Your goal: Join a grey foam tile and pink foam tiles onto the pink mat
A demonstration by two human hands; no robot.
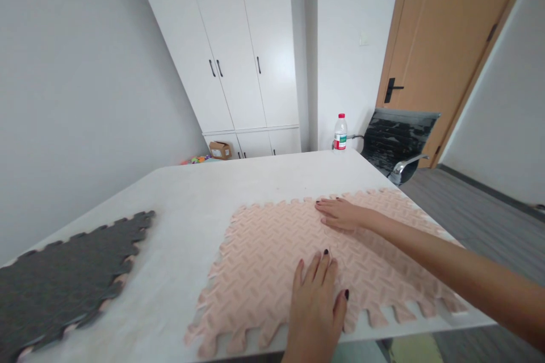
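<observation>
Pink foam puzzle mats with toothed edges lie joined on the white table, reaching its near and right edges. My left hand rests flat on the mat near the front edge, fingers stretched out. My right hand lies flat farther back on the mat, fingers extended toward the left, palm down. Neither hand holds anything. A grey foam mat with a pink one under it sits at the table's left front.
A plastic bottle with a red cap stands at the table's far edge. A black office chair is beyond the right corner, near a wooden door. White cabinets and a small cardboard box are behind.
</observation>
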